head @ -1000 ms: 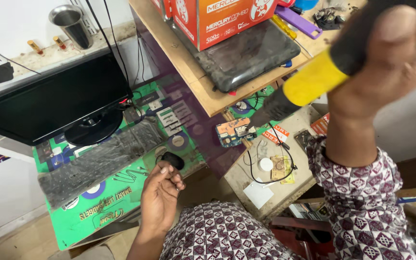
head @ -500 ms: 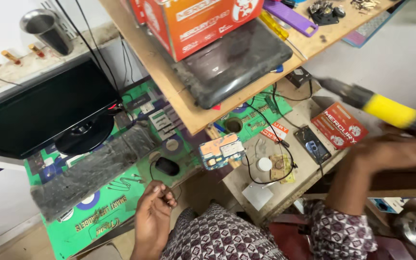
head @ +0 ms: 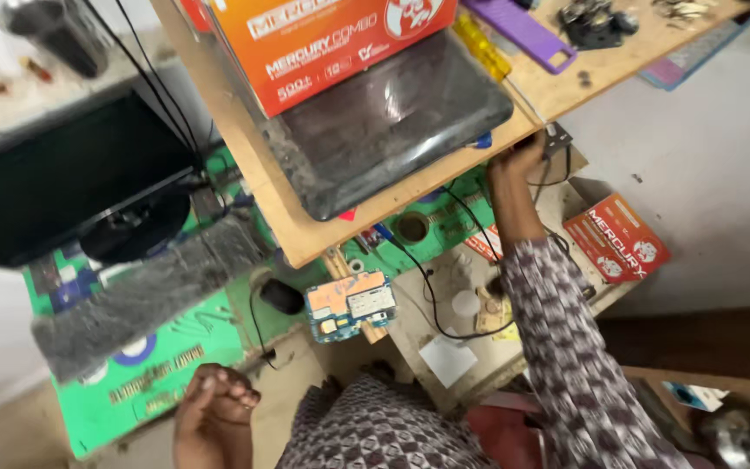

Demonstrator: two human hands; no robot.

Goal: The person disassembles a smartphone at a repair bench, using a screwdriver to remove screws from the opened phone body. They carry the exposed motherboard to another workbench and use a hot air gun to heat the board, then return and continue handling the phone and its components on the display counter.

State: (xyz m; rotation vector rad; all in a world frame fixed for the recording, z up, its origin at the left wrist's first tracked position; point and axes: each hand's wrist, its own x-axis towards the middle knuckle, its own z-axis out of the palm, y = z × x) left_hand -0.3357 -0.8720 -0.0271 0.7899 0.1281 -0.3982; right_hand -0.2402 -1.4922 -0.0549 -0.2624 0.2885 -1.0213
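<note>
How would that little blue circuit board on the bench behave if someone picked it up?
The circuit board looks thin and flat, so probably light and stiff. Its exposed parts suggest it is fragile. It partly overhangs a wooden strip, so a push might tip it.

Our wooden shelf and circuit board

We see the shelf's edge under our right hand; the blue board lies flat below, near our curled left hand.

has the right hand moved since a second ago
Yes. The right hand was raised near the camera holding a yellow-handled tool; now it reaches to the wooden shelf's front edge, and that tool is out of sight.
</note>
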